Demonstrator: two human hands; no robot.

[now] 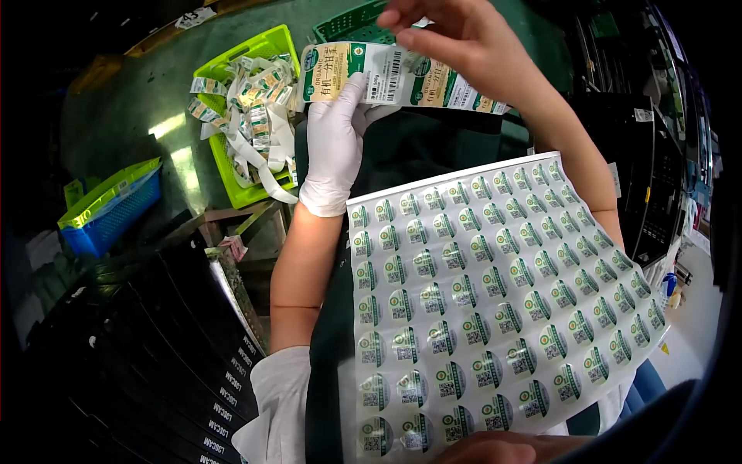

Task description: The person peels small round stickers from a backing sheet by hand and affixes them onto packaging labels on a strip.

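My left hand (336, 147), in a white glove, grips a strip of printed labels (380, 73) near its left end, thumb on top and fingers beneath. The strip carries green, tan and white labels with barcodes and runs rightward beneath my bare right hand (456, 39). Thumb and fingertips of that hand are drawn close together just above the strip; something small and pale shows between them, too unclear to name. A large sheet of round green-and-white QR-code stickers (495, 294) hangs in front of my body, its right side overlapping my right forearm.
A lime-green basket (220, 166) holds a heap of label strips (259, 108). Behind the strip is a dark green basket (348, 27). A blue-and-green crate (112, 209) stands on the floor at left. Black stacked crates (170, 379) fill the lower left; dark equipment (649, 178) is at right.
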